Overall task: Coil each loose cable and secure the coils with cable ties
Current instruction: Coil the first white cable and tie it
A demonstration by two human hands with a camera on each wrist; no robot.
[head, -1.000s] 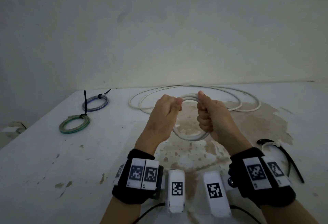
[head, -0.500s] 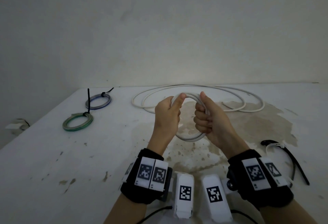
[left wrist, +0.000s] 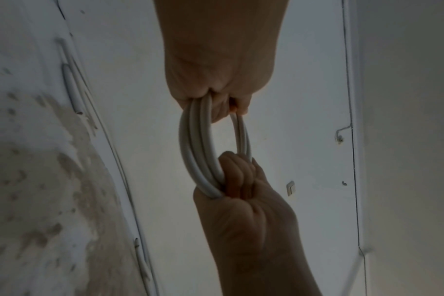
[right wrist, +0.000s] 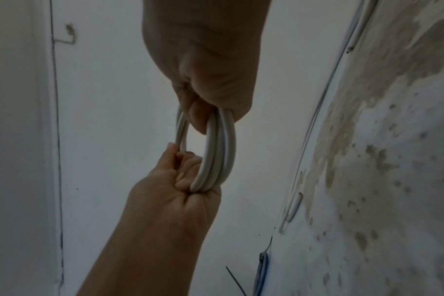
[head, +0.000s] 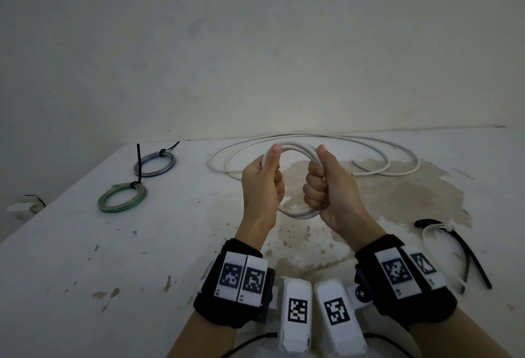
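I hold a small coil of white cable [head: 297, 213] upright above the table, several turns thick. My left hand [head: 262, 180] grips its left side, thumb up along the top. My right hand [head: 324, 187] grips its right side in a fist. The wrist views show the same coil [left wrist: 198, 148] [right wrist: 217, 152] stretched into an oval between my left hand [left wrist: 216, 88], [right wrist: 175, 188] and my right hand [right wrist: 210, 96], [left wrist: 241, 192]. The rest of the white cable [head: 377, 159] lies in wide loose loops on the table behind my hands.
Two tied coils lie at the far left: a blue one [head: 154, 164] and a green one [head: 122, 198], each with a black tie. Loose black and white cable ties [head: 454, 247] lie at the right. The table [head: 71, 258] is white and stained, with a wall behind.
My hands have drawn apart, widening the coil between them, and my left thumb has risen onto the coil's top. The camera has tilted slightly.
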